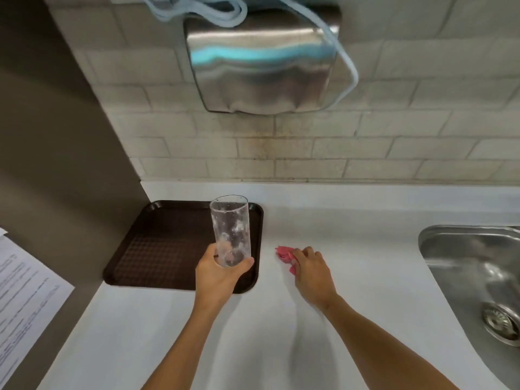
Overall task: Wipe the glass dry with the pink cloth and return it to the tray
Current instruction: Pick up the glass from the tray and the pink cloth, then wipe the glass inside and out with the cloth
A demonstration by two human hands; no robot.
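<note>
A head-worn camera looks down at a white counter (351, 249) set against a pale tiled wall (365, 147). The person's left hand (216, 274) is wrapped around the base of a tall clear glass (231, 229), thumb on its right side, holding it upright and raised over the right part of a dark brown tray (157, 243). Water drops and smears show on the inside of the glass. The tray lies flat at the left of the counter, close to a grey-brown side wall (56, 136).

To the right of the tray, the right hand (311, 273) rests palm down on the counter with its fingers curled over a crumpled pink cloth (284, 254), which lies on the counter; part of the cloth pokes out to the left of the fingers.

A steel sink (478, 277) with a round drain sits at the far right edge. A metal wall-mounted dispenser (261, 63) hangs above, with pale blue cords (197, 9) draped on top. A printed sheet of paper (25, 299) shows at the near left.
</note>
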